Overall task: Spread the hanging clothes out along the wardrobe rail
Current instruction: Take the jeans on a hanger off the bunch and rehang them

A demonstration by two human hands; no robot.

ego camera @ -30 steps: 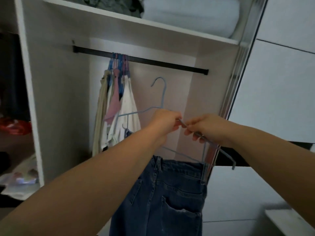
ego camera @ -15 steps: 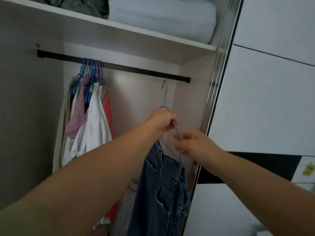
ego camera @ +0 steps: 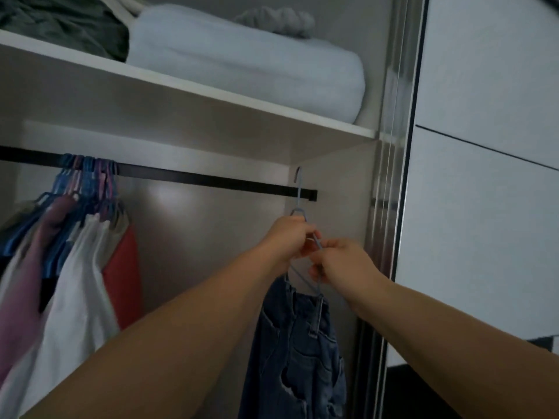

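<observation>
Left hand (ego camera: 289,237) curled tight around neck of blue wire hanger (ego camera: 299,204); right hand (ego camera: 341,261) pinches its sloping arm just below. Jeans (ego camera: 296,343) hang from it. Hook sits at far right end of black rail (ego camera: 211,179). Other clothes (ego camera: 75,252) bunched at left.

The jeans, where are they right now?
The jeans hang on a blue hanger held by both hands at the rail's right end, far from the bunched clothes on the left.
</observation>
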